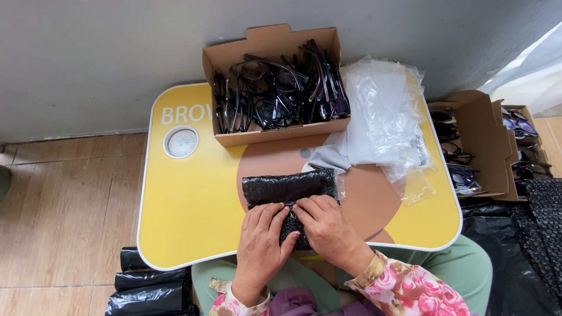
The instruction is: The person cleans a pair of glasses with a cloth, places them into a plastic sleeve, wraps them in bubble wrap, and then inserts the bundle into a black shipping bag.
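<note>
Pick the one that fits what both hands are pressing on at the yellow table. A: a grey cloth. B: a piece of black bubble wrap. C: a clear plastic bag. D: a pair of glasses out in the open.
B: the left hand and right hand lie on the black bubble wrap, folded on the table.

- Looks like a home-based packing station, floor level, not a shop or factory.
- Low yellow lap table [193, 199] on wood-look floor tiles [64, 199], plain grey wall [117, 52] behind.
- Beyond the fingers [281, 212]: open cardboard box [234, 55] crammed with black glasses [281, 90].
- Up and right of the fingers: stack of clear plastic sleeves [383, 111].
- Far right: more cartons of glasses [480, 140], black bubble wrap [544, 205].
- Down and left of them: black wrapped bundles [149, 287] on the floor.
</note>
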